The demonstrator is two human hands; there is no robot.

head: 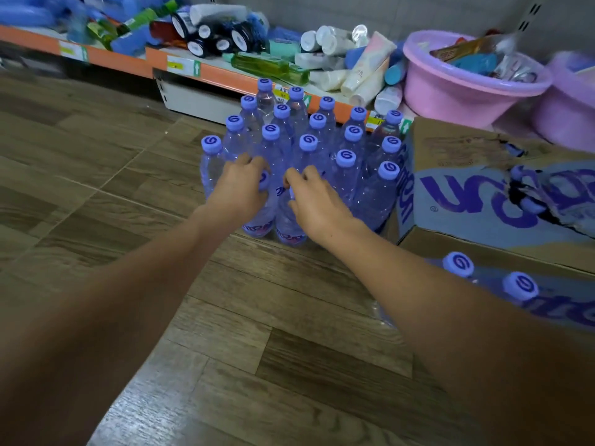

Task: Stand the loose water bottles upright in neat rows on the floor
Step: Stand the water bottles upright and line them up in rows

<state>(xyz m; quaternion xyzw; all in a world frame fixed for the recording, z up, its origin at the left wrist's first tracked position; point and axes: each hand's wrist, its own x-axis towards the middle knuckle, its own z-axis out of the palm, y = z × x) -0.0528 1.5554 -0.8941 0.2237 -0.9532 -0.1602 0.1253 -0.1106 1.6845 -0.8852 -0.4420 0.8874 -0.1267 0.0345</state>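
Several clear water bottles with purple caps stand upright in rows on the wood-look floor in front of a low shelf. At the front of the group, my left hand is closed around the top of one bottle. Beside it, my right hand grips the top of a neighbouring bottle. Both held bottles are upright with their bases on the floor, and their caps are mostly hidden by my fingers. Two more capped bottles show at the right edge beside my right forearm.
A torn cardboard box with purple lettering stands right of the rows. Behind runs a low orange-edged shelf piled with tubes, jars and bottles, plus a pink basin. Open floor stretches to the left and front.
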